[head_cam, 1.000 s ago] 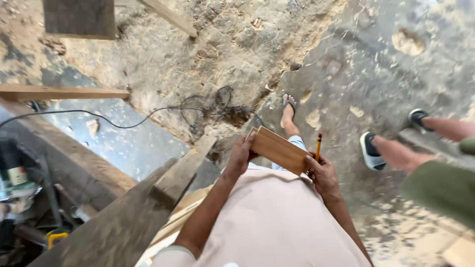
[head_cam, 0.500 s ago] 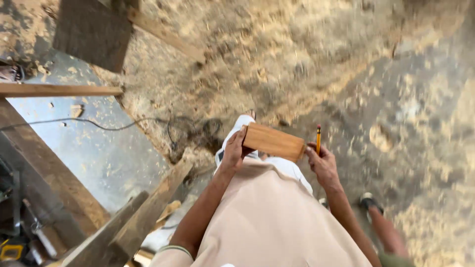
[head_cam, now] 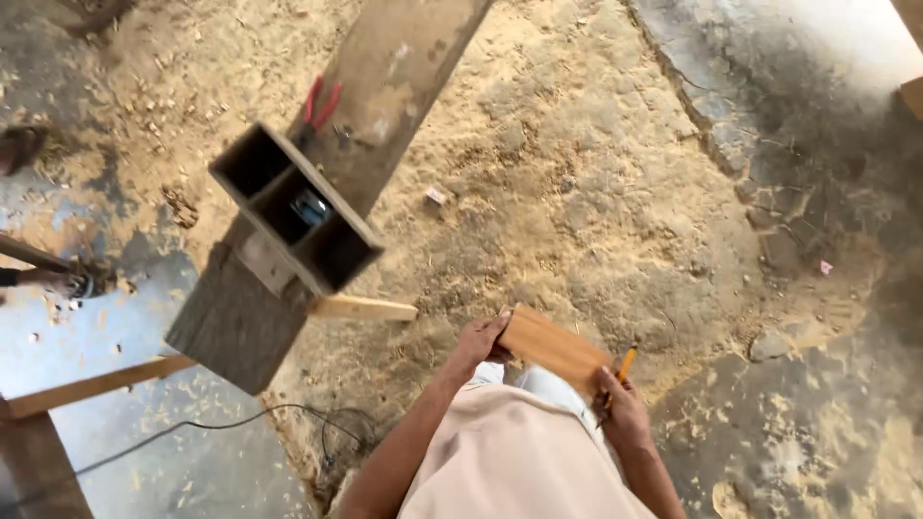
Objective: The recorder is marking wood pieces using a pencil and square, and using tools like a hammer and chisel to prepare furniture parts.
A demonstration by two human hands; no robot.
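Observation:
I hold a small flat wooden board (head_cam: 555, 347) in front of my body with both hands. My left hand (head_cam: 478, 342) grips its left end. My right hand (head_cam: 620, 404) holds its right end and also pinches a yellow pencil (head_cam: 626, 365) that points upward. Below the board are my light trousers and beige shirt (head_cam: 514, 452). The ground under the board is covered in sawdust.
A thick dark wooden beam (head_cam: 327, 173) runs from top centre to lower left, with an open wooden box (head_cam: 293, 207) and red pliers (head_cam: 319, 104) on it. A black cable (head_cam: 240, 423) lies on the ground at lower left. Another person's sandalled foot (head_cam: 82, 281) shows at left.
My view has swung over the ground: the beam with the box has come into sight and the other person's legs at right have left it. Both hands keep hold of the board.

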